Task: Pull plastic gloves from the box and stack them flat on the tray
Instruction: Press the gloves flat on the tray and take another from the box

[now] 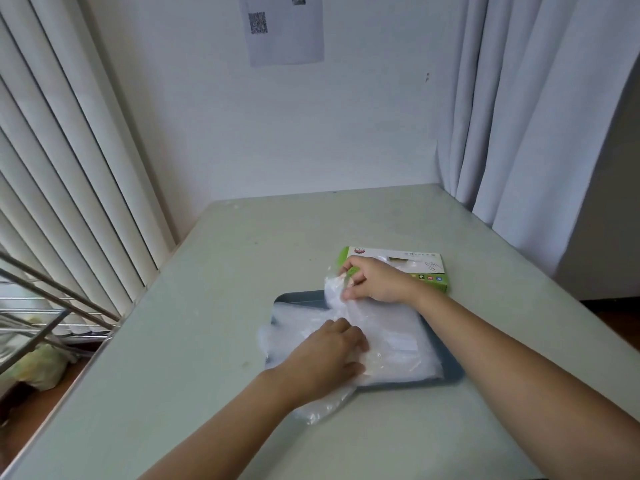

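On the pale table [207, 306] sits a blue-grey tray [452, 374]. A pile of gloves [398, 344], thin and see-through, lies flat on the tray. Some of the plastic hangs over the tray's near-left edge onto the table. Just behind the tray is the green and white box [426, 271], lying flat. The left hand [329, 355] rests on the pile with its fingers laid out on top, pressing the plastic down. The right hand [375, 280] is at the far edge of the tray, in front of the box. Its fingers and thumb are curled and pinch a glove [334, 289] that crinkles up from the pile. White blinds [69, 168] hang on the left, a curtain [536, 116] on the right, and a paper [287, 32] is stuck on the wall.
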`<action>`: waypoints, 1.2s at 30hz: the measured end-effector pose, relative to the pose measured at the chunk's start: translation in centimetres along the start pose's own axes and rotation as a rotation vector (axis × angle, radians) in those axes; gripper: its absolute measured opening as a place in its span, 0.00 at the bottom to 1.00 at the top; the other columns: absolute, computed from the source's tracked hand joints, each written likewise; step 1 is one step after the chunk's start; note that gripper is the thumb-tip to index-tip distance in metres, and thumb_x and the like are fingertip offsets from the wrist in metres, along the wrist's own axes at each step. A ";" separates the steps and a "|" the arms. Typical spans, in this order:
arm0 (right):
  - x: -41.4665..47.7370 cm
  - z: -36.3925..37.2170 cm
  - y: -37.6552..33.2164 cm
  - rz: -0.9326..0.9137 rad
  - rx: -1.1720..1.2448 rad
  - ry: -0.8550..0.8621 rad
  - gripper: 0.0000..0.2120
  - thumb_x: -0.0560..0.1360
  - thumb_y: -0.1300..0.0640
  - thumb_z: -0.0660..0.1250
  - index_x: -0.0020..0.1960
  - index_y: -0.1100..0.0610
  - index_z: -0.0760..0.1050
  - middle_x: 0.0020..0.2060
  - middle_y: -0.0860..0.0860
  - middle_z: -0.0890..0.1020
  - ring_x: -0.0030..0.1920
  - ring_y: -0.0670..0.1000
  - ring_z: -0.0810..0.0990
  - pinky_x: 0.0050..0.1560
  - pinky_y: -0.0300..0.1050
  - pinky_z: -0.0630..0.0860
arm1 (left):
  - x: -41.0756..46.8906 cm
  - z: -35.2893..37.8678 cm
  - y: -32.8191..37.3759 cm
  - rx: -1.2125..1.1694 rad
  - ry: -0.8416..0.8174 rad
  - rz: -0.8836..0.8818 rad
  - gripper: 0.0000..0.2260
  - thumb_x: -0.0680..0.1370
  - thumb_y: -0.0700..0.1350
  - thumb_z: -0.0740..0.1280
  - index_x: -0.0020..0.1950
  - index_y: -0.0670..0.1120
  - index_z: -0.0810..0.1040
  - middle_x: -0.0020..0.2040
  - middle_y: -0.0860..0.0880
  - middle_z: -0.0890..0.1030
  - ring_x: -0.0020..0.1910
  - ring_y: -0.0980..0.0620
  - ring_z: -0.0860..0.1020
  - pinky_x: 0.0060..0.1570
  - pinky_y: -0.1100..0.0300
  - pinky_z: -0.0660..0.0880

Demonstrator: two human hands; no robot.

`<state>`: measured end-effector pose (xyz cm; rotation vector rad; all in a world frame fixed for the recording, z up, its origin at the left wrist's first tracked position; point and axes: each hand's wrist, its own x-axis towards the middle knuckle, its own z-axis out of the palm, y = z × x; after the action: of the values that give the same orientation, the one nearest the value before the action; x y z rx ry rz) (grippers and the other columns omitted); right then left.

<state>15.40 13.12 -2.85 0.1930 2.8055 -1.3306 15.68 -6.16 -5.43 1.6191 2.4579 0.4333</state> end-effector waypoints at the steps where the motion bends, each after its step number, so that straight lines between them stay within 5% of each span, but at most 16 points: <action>1: 0.1 0.2 0.3 -0.010 -0.011 0.058 0.14 0.73 0.61 0.71 0.54 0.52 0.71 0.40 0.51 0.84 0.41 0.48 0.79 0.43 0.40 0.72 | 0.0 0.0 -0.1 -0.016 -0.005 0.008 0.15 0.78 0.47 0.65 0.65 0.49 0.72 0.63 0.50 0.72 0.61 0.51 0.69 0.57 0.65 0.64; 4: 0.1 1.1 0.7 -0.035 0.003 0.217 0.14 0.75 0.61 0.69 0.58 0.54 0.71 0.45 0.52 0.84 0.42 0.48 0.79 0.45 0.42 0.73 | 0.0 -0.1 -0.4 0.016 -0.057 0.036 0.23 0.80 0.48 0.63 0.74 0.47 0.64 0.74 0.50 0.63 0.72 0.51 0.62 0.65 0.66 0.56; 9: -2.8 3.4 0.0 -0.146 -0.193 0.458 0.17 0.79 0.63 0.61 0.67 0.58 0.69 0.64 0.53 0.75 0.65 0.49 0.72 0.65 0.40 0.66 | -0.2 0.2 -1.3 0.081 -0.206 -0.047 0.30 0.82 0.57 0.55 0.79 0.49 0.45 0.80 0.50 0.44 0.78 0.52 0.43 0.75 0.53 0.41; 14: -8.1 5.9 1.6 -0.118 -0.433 0.102 0.26 0.82 0.52 0.55 0.78 0.53 0.53 0.77 0.45 0.52 0.76 0.43 0.51 0.69 0.31 0.46 | -0.2 0.5 -2.3 0.137 -0.237 -0.136 0.35 0.79 0.65 0.51 0.79 0.52 0.39 0.79 0.51 0.39 0.77 0.51 0.38 0.75 0.48 0.37; 18: -9.5 3.8 2.6 0.001 -0.508 -0.153 0.38 0.75 0.34 0.55 0.78 0.44 0.42 0.76 0.42 0.39 0.75 0.43 0.35 0.74 0.41 0.37 | -0.6 0.0 -3.7 0.232 -0.261 -0.220 0.42 0.73 0.73 0.48 0.78 0.53 0.36 0.78 0.51 0.35 0.77 0.48 0.36 0.74 0.44 0.36; 22: -9.8 2.6 3.0 0.054 -0.639 -0.228 0.43 0.71 0.30 0.58 0.77 0.41 0.39 0.76 0.45 0.34 0.76 0.49 0.33 0.74 0.45 0.36 | -1.3 -1.7 -4.4 0.301 -0.343 -0.332 0.54 0.63 0.79 0.49 0.78 0.49 0.35 0.78 0.47 0.36 0.77 0.46 0.37 0.73 0.42 0.35; 26: -9.4 2.1 3.6 0.107 -0.720 -0.259 0.45 0.70 0.28 0.58 0.76 0.39 0.36 0.76 0.46 0.33 0.76 0.52 0.32 0.76 0.50 0.37 | -1.6 -3.4 -4.3 0.362 -0.409 -0.363 0.47 0.75 0.67 0.62 0.78 0.47 0.35 0.79 0.46 0.39 0.78 0.47 0.39 0.73 0.40 0.38; 30: -9.4 1.5 3.3 0.132 -0.764 -0.285 0.45 0.71 0.29 0.59 0.77 0.41 0.36 0.76 0.49 0.34 0.76 0.53 0.33 0.76 0.49 0.36 | -1.5 -4.8 -4.3 0.319 -0.444 -0.356 0.46 0.74 0.62 0.67 0.79 0.48 0.39 0.80 0.49 0.44 0.78 0.51 0.42 0.75 0.44 0.40; 36: -9.6 -0.6 2.1 0.145 -0.693 -0.325 0.44 0.70 0.33 0.66 0.78 0.41 0.46 0.78 0.47 0.43 0.77 0.52 0.42 0.76 0.49 0.45 | -0.6 -9.9 -4.4 0.256 -0.529 -0.383 0.41 0.71 0.55 0.75 0.77 0.53 0.57 0.76 0.54 0.62 0.74 0.52 0.61 0.70 0.59 0.57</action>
<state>25.18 13.93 -3.35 0.1338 2.7049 -0.2778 9.21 -9.82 2.44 1.0965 2.3719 -0.3347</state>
